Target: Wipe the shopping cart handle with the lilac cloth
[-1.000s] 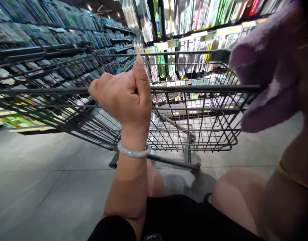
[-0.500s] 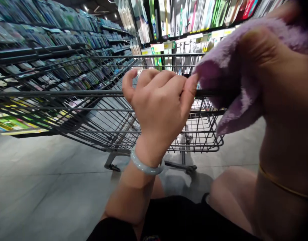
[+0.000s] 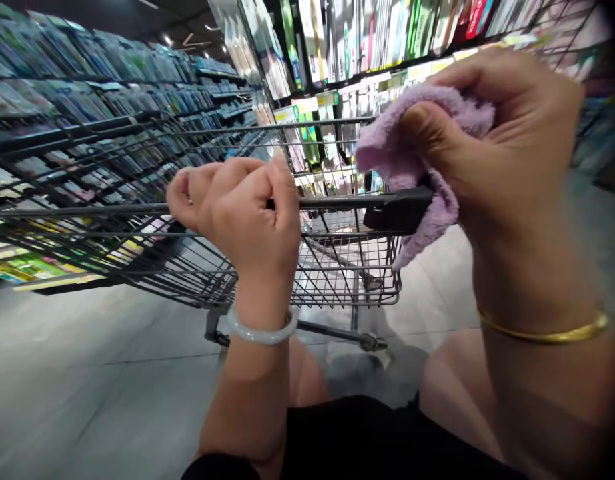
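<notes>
A dark wire shopping cart (image 3: 347, 287) stands in front of me. My left hand (image 3: 247, 213), with a pale bangle on the wrist, is closed round the cart's top rail (image 3: 332, 203). My right hand (image 3: 507, 140), with a gold bangle, pinches a fluffy purple cloth (image 3: 387, 143) between thumb and fingers. The cloth drapes over the right end of the rail, at a black plastic corner piece (image 3: 397, 210), and one flap hangs below it.
Shelves of hanging packs (image 3: 112, 100) run along the left. Another lit rack with toothbrush-like packs (image 3: 377, 40) rises behind the cart. Below are the grey floor (image 3: 112, 387), cart wheels (image 3: 372, 343) and my bare knees (image 3: 457, 373).
My left hand has shifted left along the rail, still closed on it. My right hand and the cloth have moved left in view, and the black corner piece now shows more.
</notes>
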Demonstrator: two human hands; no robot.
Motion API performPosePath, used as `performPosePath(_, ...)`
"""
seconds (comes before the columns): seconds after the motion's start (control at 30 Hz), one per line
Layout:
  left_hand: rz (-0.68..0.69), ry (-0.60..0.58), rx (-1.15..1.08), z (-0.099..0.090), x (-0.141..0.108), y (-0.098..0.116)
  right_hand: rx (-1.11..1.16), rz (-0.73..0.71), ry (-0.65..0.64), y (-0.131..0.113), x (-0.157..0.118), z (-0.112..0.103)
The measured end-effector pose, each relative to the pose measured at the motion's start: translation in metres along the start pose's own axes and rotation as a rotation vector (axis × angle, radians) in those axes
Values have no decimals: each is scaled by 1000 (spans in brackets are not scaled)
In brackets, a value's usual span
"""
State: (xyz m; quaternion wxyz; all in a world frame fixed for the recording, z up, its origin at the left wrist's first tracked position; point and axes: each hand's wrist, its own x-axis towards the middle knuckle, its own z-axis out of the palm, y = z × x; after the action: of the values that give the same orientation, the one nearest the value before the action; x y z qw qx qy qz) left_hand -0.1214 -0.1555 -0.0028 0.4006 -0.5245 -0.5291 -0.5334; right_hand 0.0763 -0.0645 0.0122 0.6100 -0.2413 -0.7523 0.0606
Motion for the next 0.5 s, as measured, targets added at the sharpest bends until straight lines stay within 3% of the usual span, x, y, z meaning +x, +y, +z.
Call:
performPosePath(0.1,42,-105,-14,-10,2,20,-43,-91,110,-12,-1,9)
performPosePath(0.23,136,-213,-72,-10,-4,37,129,-118,43,-37,-8,11)
performPosePath(0.33,160,-200,-66,-2,-9,33,127,-209,25,-33,-9,16)
performPosePath(0.5,192,-164,52,10,-14,17,9,-212,185,-11,-5,29)
